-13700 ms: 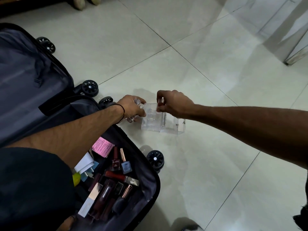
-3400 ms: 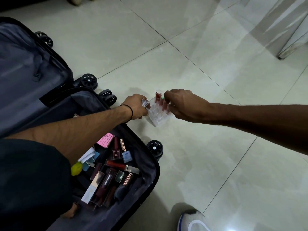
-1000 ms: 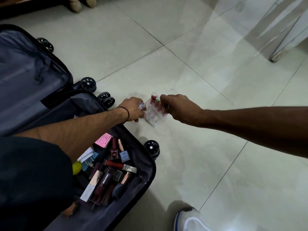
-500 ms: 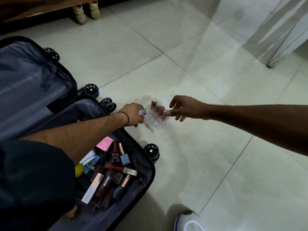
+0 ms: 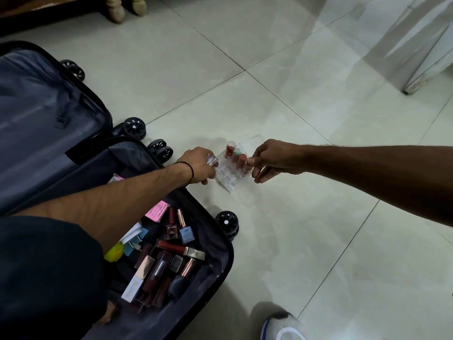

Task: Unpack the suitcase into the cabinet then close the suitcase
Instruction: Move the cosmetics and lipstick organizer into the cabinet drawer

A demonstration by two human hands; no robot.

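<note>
Racking step: left hand (image 5: 198,165) curled its grip on the clear rack (image 5: 229,177); right hand (image 5: 272,159) pinched a red tube (image 5: 242,161) between both grips. Suitcase (image 5: 213,241) (cosmetics remaining) lay behind the left grip. Next, probably: seat tube upright, gently.

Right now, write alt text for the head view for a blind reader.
A person's left hand holds a clear lipstick organizer on the tiled floor while the right hand pinches a red lipstick standing in it. An open suitcase of cosmetics lies beside.
</note>
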